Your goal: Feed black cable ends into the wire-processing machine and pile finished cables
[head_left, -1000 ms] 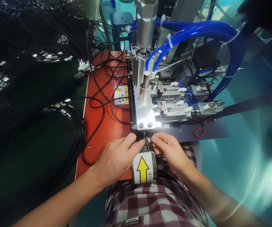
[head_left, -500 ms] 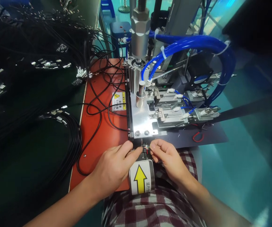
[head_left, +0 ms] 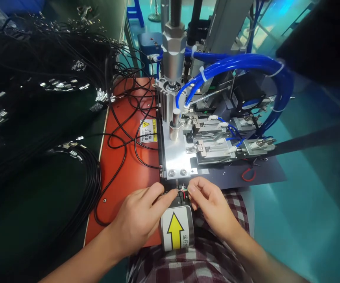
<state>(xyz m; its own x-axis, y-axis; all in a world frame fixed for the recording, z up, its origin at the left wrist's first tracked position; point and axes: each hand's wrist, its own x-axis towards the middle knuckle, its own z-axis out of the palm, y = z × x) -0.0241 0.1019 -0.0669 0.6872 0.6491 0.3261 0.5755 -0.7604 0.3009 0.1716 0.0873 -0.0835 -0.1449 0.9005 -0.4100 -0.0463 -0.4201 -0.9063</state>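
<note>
Left hand (head_left: 142, 212) with grip hard to tell, right hand (head_left: 211, 202) pinching fine wires (head_left: 183, 191), two bolts (head_left: 183, 172) beyond, one yellow arrow (head_left: 175, 231) below

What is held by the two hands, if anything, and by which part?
The right hand appears to pinch thin coloured wires by their right-side ends. The left hand is at their other side; whether it grips anything cannot be told.

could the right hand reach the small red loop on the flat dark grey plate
Probably yes: nothing bulky shows between the right hand and the red loop on the plate, though that hand is busy at thin coloured wires.
</note>
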